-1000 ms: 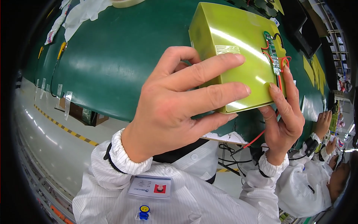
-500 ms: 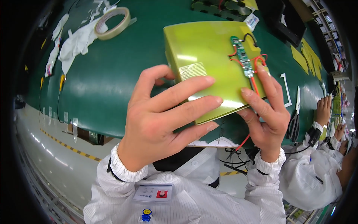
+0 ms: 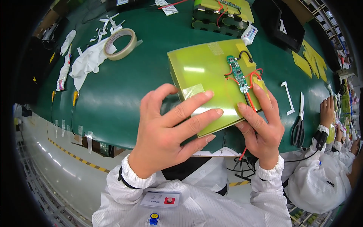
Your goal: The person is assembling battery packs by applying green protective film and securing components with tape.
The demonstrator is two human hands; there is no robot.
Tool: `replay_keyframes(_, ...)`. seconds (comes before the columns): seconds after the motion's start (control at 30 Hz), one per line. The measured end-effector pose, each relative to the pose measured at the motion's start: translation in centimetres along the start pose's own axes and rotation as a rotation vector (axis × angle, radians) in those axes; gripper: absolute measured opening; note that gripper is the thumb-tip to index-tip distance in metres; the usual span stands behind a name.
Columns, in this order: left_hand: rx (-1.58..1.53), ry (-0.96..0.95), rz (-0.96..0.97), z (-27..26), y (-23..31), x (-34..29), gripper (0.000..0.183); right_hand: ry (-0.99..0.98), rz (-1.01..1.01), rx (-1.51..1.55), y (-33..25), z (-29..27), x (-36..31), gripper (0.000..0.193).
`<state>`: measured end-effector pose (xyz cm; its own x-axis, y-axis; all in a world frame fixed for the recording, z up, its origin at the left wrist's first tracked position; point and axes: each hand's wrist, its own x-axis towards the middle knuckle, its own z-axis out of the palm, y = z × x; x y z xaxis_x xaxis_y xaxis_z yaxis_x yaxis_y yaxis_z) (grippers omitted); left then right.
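A boxy battery pack (image 3: 211, 72) in yellow-green sheets is held at a tilt over the near part of the green table. On its upper face lie a narrow green circuit board (image 3: 237, 72) and red and black wires. My left hand (image 3: 160, 128) grips the pack's near left corner, two fingertips resting on the face beside a shiny strip of clear tape (image 3: 193, 91) and the thumb at the near edge. My right hand (image 3: 264, 132) pinches the near right corner next to the red and black leads (image 3: 250, 101); part of its thumb is hidden beneath the edge.
Another battery pack (image 3: 219, 23) stands at the far side, near a white tube (image 3: 249, 34) and a black bin (image 3: 280, 28). Scissors (image 3: 298, 130) and yellow sheets (image 3: 310, 60) lie right. A tape roll (image 3: 132, 42) and white cloth (image 3: 89, 62) lie left. A co-worker's hand (image 3: 326, 112) is far right.
The view has shifted, so more of the table's far side shows and everything appears lower. Both hands keep the same hold on the battery pack, with little change in its pose.
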<state>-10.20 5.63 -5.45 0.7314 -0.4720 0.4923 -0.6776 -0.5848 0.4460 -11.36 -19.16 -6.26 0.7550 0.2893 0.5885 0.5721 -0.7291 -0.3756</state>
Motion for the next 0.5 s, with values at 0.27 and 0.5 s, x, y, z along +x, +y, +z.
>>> replay_keyframes(0.27,-0.029,0.047,-0.057,-0.3,0.8,0.0,0.05,-0.003,-0.004,-0.046,-0.3,0.0,0.1,0.047)
replay_keyframes(0.5,-0.613,0.236,-0.542,-1.1,-0.5,3.2,0.068,0.012,-0.002,-0.023,0.0,0.0,-0.1,0.05)
